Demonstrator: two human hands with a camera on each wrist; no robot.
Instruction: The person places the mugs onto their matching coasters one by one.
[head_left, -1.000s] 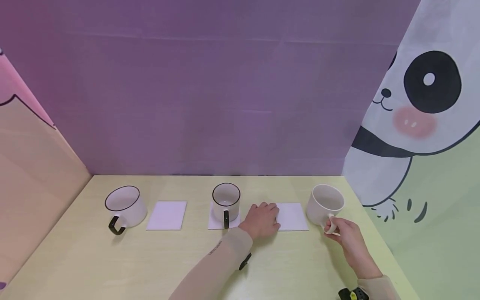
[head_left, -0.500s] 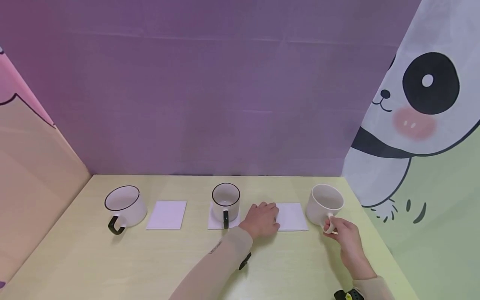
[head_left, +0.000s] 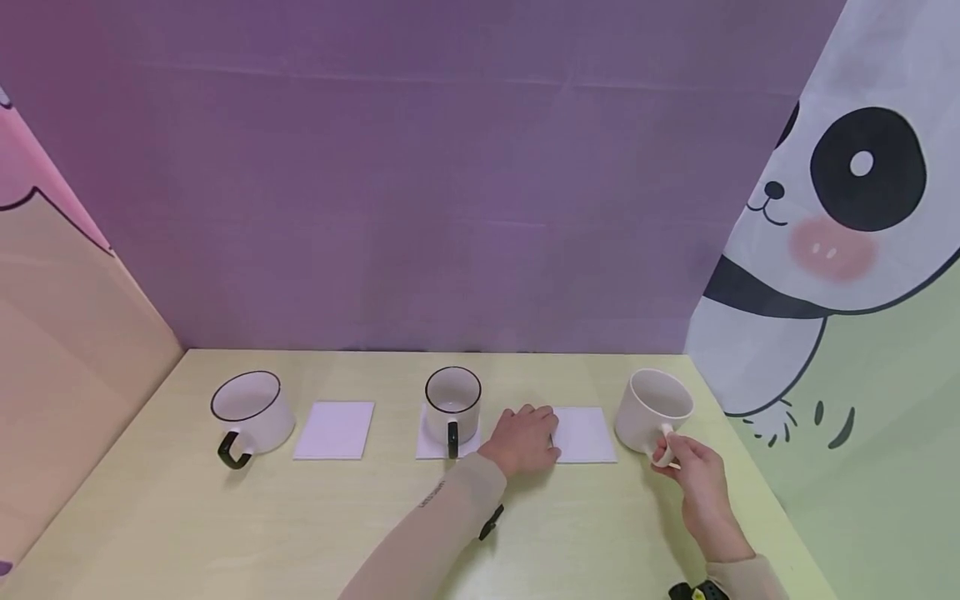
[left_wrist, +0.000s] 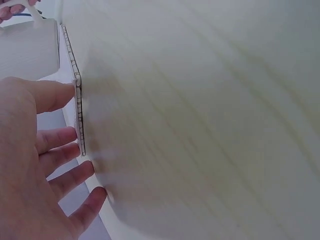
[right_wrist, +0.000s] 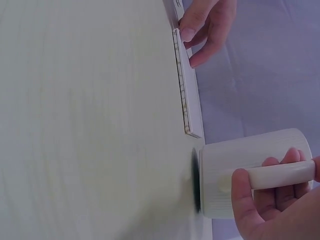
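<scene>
My left hand (head_left: pixel 522 440) rests at the left edge of a white square coaster (head_left: pixel 587 435) lying flat on the table. Its thumb (left_wrist: pixel 56 95) touches the coaster's layered edge (left_wrist: pixel 79 102), and its other fingers are spread loosely, as the left wrist view shows. My right hand (head_left: pixel 702 492) holds a plain white mug (head_left: pixel 651 417) by its handle (right_wrist: pixel 280 175). The mug is upright, just right of the coaster. A dark shadow lies under its base in the right wrist view; I cannot tell whether it touches the table.
A black-rimmed white mug (head_left: pixel 453 400) stands on the middle coaster (head_left: pixel 427 452), its black handle towards me. Further left lies another white coaster (head_left: pixel 333 431), with a wider black-rimmed mug (head_left: pixel 258 417) on the table (head_left: pixel 225 533) beside it. A purple backdrop (head_left: pixel 450 208) rises behind.
My right hand shifts very slightly with the white mug; its wrist moves a little left, then holds about still. My left hand, the coasters and the other mugs stay in place.
</scene>
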